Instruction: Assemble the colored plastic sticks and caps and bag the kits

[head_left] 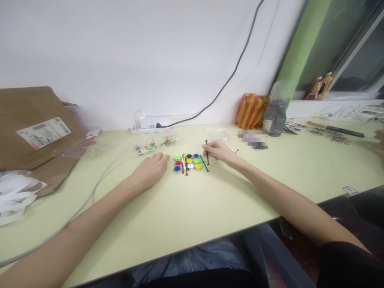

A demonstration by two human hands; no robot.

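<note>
My right hand (220, 152) pinches a black plastic arrow (207, 154) between thumb and fingertips, just above the table. To its left lie small round pieces in rows, among them a green disc (177, 158), a red disc (178, 163) and a white disc (190, 167), some with clear bases. A blue arrow (204, 163) rests along the right side of these discs. More arrows in red, yellow and blue (186, 171) lie between the columns. My left hand (154, 167) rests flat on the table beside the discs, fingers stretched out and holding nothing.
Behind my left hand are small bags of coloured parts (146, 147). A brown paper package (36, 128) stands at the left, near a grey cable (93, 190). A power strip (147, 127) sits along the wall; a striped bag (251, 111) stands at the back right.
</note>
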